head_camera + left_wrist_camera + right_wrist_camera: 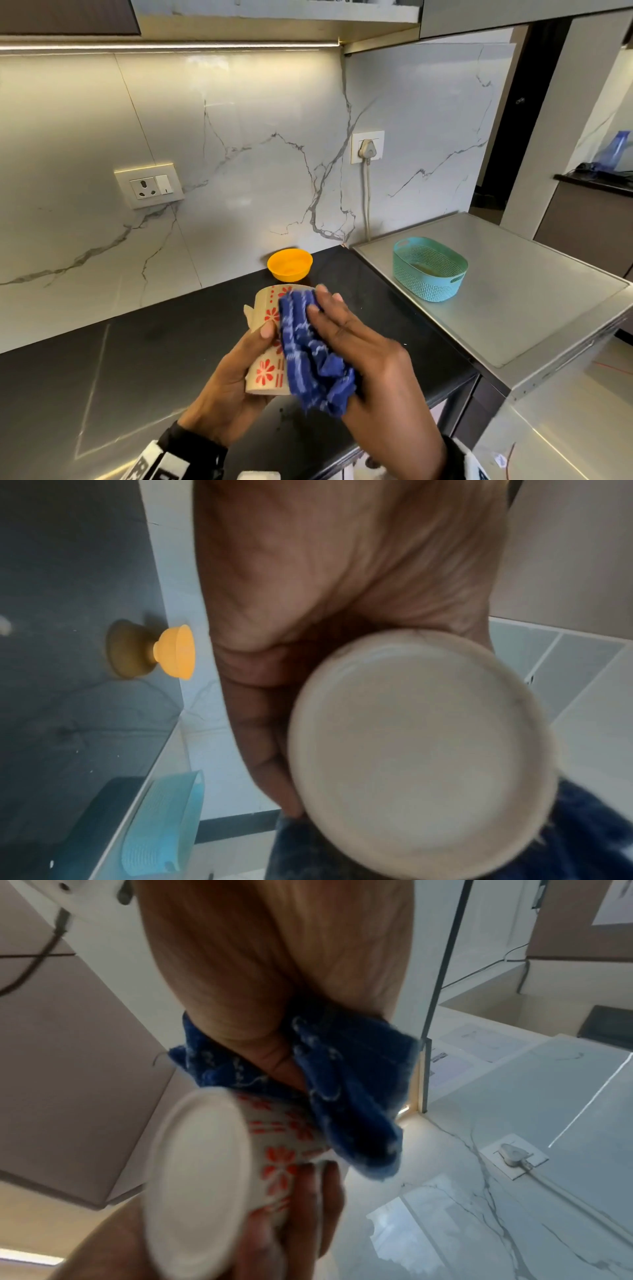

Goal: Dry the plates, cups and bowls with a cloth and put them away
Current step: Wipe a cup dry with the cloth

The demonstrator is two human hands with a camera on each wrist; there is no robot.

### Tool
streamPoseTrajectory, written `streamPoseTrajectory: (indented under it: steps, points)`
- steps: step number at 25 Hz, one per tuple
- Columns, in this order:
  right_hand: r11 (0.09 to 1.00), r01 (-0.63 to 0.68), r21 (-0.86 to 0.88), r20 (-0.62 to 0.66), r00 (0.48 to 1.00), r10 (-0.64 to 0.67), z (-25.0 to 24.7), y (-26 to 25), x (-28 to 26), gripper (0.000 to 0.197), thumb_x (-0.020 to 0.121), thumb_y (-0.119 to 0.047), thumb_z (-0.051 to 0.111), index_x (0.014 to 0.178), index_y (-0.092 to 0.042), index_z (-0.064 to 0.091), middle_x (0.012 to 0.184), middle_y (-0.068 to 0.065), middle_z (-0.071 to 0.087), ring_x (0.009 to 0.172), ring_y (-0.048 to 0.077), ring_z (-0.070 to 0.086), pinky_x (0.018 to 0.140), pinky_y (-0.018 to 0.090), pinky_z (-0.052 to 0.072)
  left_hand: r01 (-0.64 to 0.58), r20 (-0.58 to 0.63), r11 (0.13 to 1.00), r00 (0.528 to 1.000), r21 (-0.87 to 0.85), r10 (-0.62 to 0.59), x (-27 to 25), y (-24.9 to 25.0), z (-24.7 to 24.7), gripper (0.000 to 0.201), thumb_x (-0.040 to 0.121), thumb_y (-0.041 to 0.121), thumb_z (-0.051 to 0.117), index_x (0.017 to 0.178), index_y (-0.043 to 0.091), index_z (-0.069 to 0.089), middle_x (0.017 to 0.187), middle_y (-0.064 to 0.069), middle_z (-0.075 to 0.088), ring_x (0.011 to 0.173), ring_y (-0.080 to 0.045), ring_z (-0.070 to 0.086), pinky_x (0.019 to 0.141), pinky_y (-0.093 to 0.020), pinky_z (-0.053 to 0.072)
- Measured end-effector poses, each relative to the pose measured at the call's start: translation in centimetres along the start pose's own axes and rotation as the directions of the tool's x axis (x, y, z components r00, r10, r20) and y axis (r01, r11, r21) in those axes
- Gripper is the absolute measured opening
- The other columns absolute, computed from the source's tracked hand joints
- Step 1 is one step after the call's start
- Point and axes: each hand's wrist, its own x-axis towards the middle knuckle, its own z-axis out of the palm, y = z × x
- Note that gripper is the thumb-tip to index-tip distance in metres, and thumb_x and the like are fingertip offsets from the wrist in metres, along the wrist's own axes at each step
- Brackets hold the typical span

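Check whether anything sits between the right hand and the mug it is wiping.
Yes: the blue cloth lies between the right hand and the side of the mug, as drying requires. The left hand grips the mug directly, with nothing between.

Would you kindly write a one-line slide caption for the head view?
Left hand holds a floral cup while the right hand wipes it with a blue cloth.

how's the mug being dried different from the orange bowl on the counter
The mug is cream with red flowers and a handle; the orange bowl is plain and handleless. The mug is tipped on its side in the left hand, off the black counter; the bowl sits upright there, untouched. A blue cloth covers the mug; the bowl is bare.
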Motion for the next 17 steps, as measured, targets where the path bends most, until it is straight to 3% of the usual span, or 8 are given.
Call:
streamPoseTrajectory:
  steps: [2,3,6,9,11,14,17]
  points:
    - [0.996,-0.051,0.068,-0.004,0.999,0.052,-0.5,0.1,0.9,0.067,0.080,-0.008,0.073,0.140,-0.021,0.047,0.150,-0.008,0.039,0.138,0.008,0.036,0.110,0.031,0.038,-0.042,0.002,0.996,0.999,-0.083,0.043,-0.1,0.2,0.3,0.081,0.026,0.041,0.100,0.100,0.014,0.079,0.102,-0.015,0.074,0.081,-0.028,0.073,0.067,-0.040,0.061]
    - [0.999,-0.035,0.040,-0.013,0.999,0.036,-0.6,-0.2,1.0,0.064,0.081,-0.009,0.071,0.140,-0.019,0.047,0.150,-0.007,0.040,0.138,0.008,0.037,0.110,0.031,0.039,-0.057,0.005,0.993,0.998,-0.107,0.058,0.0,0.5,0.5,0.078,0.036,0.043,0.098,0.105,0.014,0.077,0.106,-0.014,0.073,0.086,-0.028,0.073,0.072,-0.040,0.060]
    - [0.992,0.105,-0.071,0.002,0.994,-0.105,0.1,-1.7,-0.8,0.044,0.096,-0.032,0.053,0.137,-0.016,0.053,0.148,-0.004,0.043,0.138,0.014,0.039,0.108,0.030,0.040,0.013,0.046,0.967,0.999,-0.253,-0.001,0.5,1.2,0.9,0.078,0.075,0.051,0.074,0.133,0.002,0.057,0.122,-0.019,0.064,0.108,-0.033,0.065,0.090,-0.044,0.054]
    - [0.987,0.135,-0.090,0.044,0.990,-0.131,0.6,-2.1,-1.8,0.044,0.095,-0.035,0.056,0.137,-0.020,0.054,0.149,-0.008,0.042,0.138,0.013,0.039,0.108,0.028,0.040,0.068,-0.042,0.956,0.996,-0.284,-0.083,1.0,1.1,0.0,0.093,0.064,0.054,0.080,0.135,0.001,0.054,0.117,-0.020,0.063,0.100,-0.034,0.065,0.085,-0.046,0.056]
    - [0.997,0.065,-0.052,0.009,0.998,-0.065,0.5,-1.2,-0.3,0.049,0.088,-0.025,0.061,0.136,-0.018,0.054,0.148,-0.006,0.044,0.137,0.010,0.039,0.109,0.029,0.039,0.049,0.023,0.952,0.999,-0.304,-0.044,0.8,0.7,0.0,0.088,0.066,0.051,0.082,0.136,0.005,0.055,0.127,-0.018,0.062,0.110,-0.033,0.064,0.094,-0.047,0.052]
    - [0.991,-0.058,0.124,-0.012,0.998,0.060,-0.2,-0.3,1.5,0.065,0.080,-0.004,0.073,0.139,-0.018,0.048,0.148,-0.004,0.043,0.136,0.006,0.039,0.109,0.030,0.040,-0.024,-0.023,0.966,1.000,-0.257,0.019,0.7,0.2,0.3,0.087,0.051,0.047,0.091,0.127,0.014,0.065,0.119,-0.011,0.067,0.098,-0.030,0.068,0.080,-0.046,0.057]
    - [0.996,0.035,0.081,-0.033,0.999,-0.033,0.0,-0.8,-0.4,0.064,0.079,-0.009,0.074,0.138,-0.014,0.049,0.149,0.000,0.042,0.137,0.013,0.041,0.109,0.031,0.039,-0.067,-0.079,0.963,0.996,-0.259,0.048,0.8,1.2,0.9,0.079,0.061,0.053,0.082,0.124,0.009,0.066,0.114,-0.014,0.067,0.094,-0.029,0.068,0.079,-0.042,0.058]
